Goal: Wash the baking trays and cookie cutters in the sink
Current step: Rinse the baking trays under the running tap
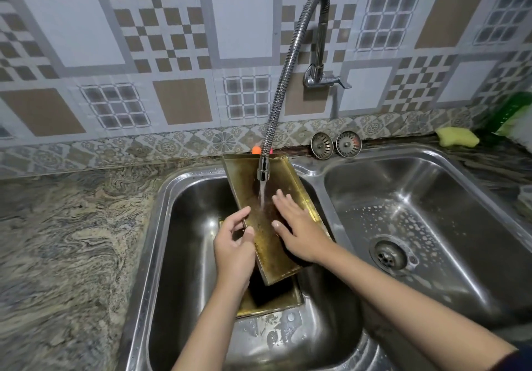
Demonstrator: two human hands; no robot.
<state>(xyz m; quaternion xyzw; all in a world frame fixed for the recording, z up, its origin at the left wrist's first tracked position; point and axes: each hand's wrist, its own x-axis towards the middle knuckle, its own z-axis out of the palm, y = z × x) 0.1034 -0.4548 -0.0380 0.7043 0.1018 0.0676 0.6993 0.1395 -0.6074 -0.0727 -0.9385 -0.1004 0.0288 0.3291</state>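
Here the gold-coloured baking tray (267, 235) stands tilted in the left basin (178, 255) of a steel double sink, its far end leaning up against the basin's back rim and its near end lower, over a second tray (270, 306) that lies on the basin floor. Its inside is stained dark brown. Water runs from the nozzle of a flexible metal faucet hose (283, 82) onto the middle of the tilted tray. The left hand (234, 251) grips the tray's left wall, fingers curled over the edge with the thumb on the inside. The right hand (299, 229) lies flat on the tray's inner surface just beside the stream, fingers straight and spread slightly apart. The right basin (431, 198) is wet, with droplets around its drain. Two round strainers (335, 144) lean against the tiled wall behind the sink, and a yellow sponge (456, 140) sits on the stone counter at the far right
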